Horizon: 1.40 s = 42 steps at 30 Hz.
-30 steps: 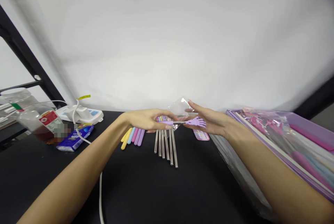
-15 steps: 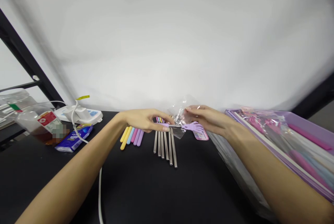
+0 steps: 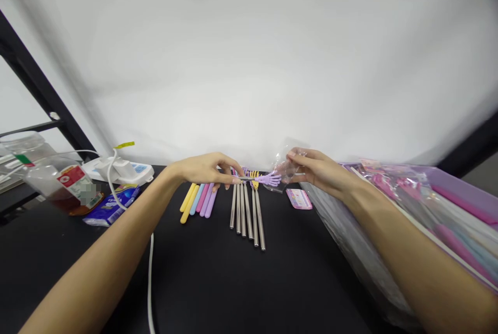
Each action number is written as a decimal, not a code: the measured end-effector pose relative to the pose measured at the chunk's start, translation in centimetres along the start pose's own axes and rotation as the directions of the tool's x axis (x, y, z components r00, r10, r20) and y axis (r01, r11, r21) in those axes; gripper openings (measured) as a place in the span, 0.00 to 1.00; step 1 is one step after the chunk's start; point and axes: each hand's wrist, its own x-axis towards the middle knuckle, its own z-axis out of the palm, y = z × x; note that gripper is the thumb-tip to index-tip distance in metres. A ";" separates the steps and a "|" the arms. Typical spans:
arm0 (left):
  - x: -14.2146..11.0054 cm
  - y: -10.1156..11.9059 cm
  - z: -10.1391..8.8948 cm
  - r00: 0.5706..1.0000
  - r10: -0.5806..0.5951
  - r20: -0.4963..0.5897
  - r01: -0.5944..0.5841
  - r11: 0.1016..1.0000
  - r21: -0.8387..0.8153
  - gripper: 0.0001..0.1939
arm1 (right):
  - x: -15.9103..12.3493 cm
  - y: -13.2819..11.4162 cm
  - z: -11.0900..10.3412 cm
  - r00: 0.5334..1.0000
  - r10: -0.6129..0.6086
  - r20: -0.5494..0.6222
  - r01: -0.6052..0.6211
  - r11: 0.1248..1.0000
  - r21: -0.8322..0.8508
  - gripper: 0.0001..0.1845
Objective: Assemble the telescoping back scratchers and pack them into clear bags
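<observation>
My left hand (image 3: 204,169) pinches the thin metal shaft of a small extendable back scratcher (image 3: 269,180) between thumb and fingertips. The scratcher ends in a lilac plastic hand-shaped tip. My right hand (image 3: 321,170) grips a crumpled clear plastic bag (image 3: 286,168) just right of that tip. Below my left fingertips lies a row of several steel rods (image 3: 247,214). Left of them are several pastel yellow, blue, pink and purple handles (image 3: 197,202). Their far ends are partly hidden behind my left hand.
A pink card (image 3: 299,199) lies on the black tabletop (image 3: 116,282) by my right wrist. A purple tray (image 3: 467,194) of bagged items sits at right. At left are a blue packet (image 3: 111,207), a white device (image 3: 120,170) with a white cable, and a plastic jar (image 3: 62,181).
Both hands have moved left and slightly lower, carrying the scratcher over the top ends of the steel rods. The bag has shifted left with my right hand.
</observation>
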 end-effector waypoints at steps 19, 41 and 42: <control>0.6 0.3 0.9 0.974 0.052 -0.218 -0.078 0.991 -0.111 0.18 | 0.2 0.4 0.9 0.996 0.023 -0.087 -0.017 0.997 0.069 0.10; 0.4 0.0 0.6 0.953 0.089 -0.290 -0.091 0.996 0.008 0.13 | -0.2 -0.2 0.3 0.987 0.140 -0.082 -0.143 0.989 -0.036 0.12; 0.4 0.0 0.6 0.955 0.087 -0.285 -0.096 0.995 -0.017 0.13 | -0.2 -0.2 0.4 0.987 0.137 -0.080 -0.140 0.989 -0.041 0.12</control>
